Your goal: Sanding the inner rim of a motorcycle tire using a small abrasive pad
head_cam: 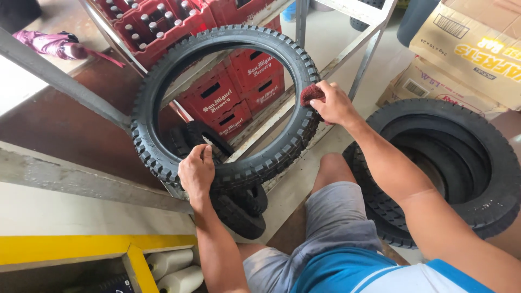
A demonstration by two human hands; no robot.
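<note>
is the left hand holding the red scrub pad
No, the red scrub pad is in the right hand, pressed to the tyre; the left hand grips the tyre's lower rim.

red bottle crates (228,103) behind tyre | tan cardboard boxes (467,49) top right, yellow print

The tyre (228,103) stands upright before the seated person, against the metal rack (347,43). Crates of bottles (163,21) sit behind it, inside the rack. A smaller tyre (241,209) lies on the floor beneath. To the right lie stacked tyres (461,163), with cardboard boxes (467,49) behind them.
</note>
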